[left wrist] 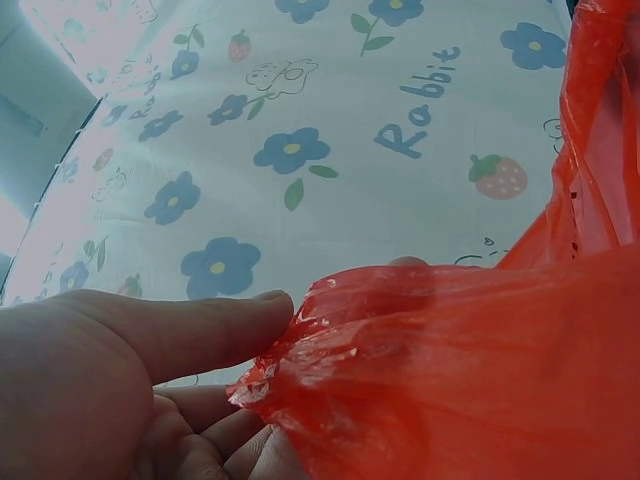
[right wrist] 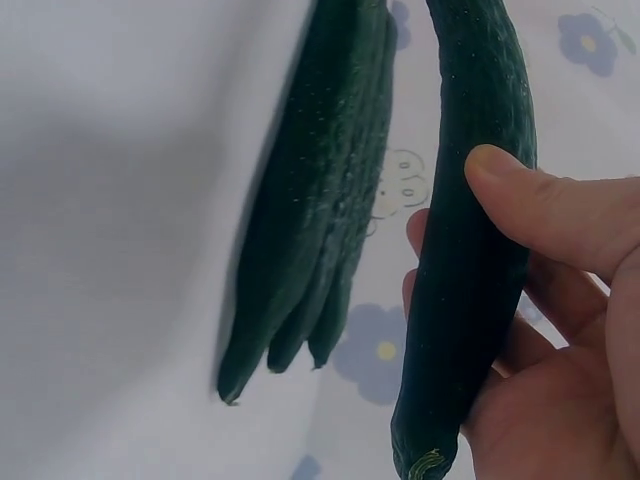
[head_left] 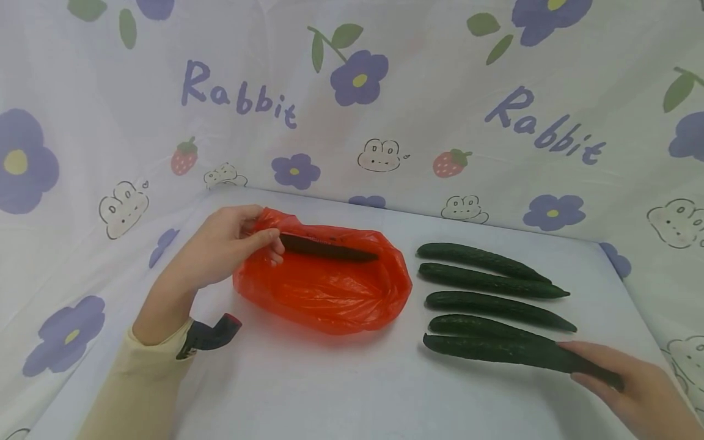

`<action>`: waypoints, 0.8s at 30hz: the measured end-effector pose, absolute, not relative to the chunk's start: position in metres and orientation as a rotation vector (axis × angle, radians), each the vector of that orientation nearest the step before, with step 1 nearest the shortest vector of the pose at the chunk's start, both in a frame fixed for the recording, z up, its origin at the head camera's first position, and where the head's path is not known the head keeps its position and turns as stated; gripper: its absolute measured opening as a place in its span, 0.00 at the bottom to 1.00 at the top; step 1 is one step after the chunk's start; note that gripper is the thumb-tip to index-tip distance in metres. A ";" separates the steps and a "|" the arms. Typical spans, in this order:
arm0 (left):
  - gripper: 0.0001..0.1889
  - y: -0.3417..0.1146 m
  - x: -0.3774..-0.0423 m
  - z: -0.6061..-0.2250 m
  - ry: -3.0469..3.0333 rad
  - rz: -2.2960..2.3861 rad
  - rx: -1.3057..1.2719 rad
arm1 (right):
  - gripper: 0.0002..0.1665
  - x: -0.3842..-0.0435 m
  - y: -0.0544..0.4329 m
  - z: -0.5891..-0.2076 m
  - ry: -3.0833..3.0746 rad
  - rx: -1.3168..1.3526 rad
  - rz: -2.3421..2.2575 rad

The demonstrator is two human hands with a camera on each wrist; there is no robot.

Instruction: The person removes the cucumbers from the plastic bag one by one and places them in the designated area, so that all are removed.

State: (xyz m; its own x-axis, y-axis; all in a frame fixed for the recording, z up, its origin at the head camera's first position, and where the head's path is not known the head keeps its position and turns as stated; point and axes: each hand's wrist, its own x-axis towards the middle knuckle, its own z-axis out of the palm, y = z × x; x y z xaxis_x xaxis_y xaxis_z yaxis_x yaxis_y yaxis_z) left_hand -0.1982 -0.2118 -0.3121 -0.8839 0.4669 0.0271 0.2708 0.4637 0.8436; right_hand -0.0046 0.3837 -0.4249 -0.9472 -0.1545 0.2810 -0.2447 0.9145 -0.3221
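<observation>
My left hand (head_left: 233, 244) pinches the gathered left edge of a red plastic bag (head_left: 330, 299). In the left wrist view the bag's crumpled film (left wrist: 400, 370) runs from between thumb and fingers. A dark cucumber (head_left: 330, 249) lies inside the bag's mouth, its left end by my thumb. On the right, my right hand (head_left: 640, 382) grips one end of a green cucumber (head_left: 511, 353), fingers and thumb around it. The right wrist view shows this cucumber (right wrist: 475, 250) apart from the others. In the head view it partly covers the cucumber (head_left: 484, 324) behind it.
More cucumbers (head_left: 492, 281) lie roughly parallel on the white table (head_left: 352, 391), right of the bag. A patterned cloth (head_left: 418, 110) with flowers and rabbits hangs behind and at the sides. A dark strap (head_left: 206, 339) sits on my left wrist.
</observation>
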 end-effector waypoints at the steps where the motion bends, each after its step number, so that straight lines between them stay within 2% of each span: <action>1: 0.09 -0.212 -0.198 -0.312 2.503 1.385 0.639 | 0.37 -0.004 0.384 -0.427 -2.834 0.292 0.527; 10: 0.09 -0.213 -0.199 -0.314 2.517 1.368 0.639 | 0.36 -0.005 0.390 -0.444 -2.867 0.294 0.527; 24: 0.09 -0.213 -0.198 -0.315 2.521 1.367 0.648 | 0.28 -0.013 0.385 -0.459 -3.184 0.025 0.506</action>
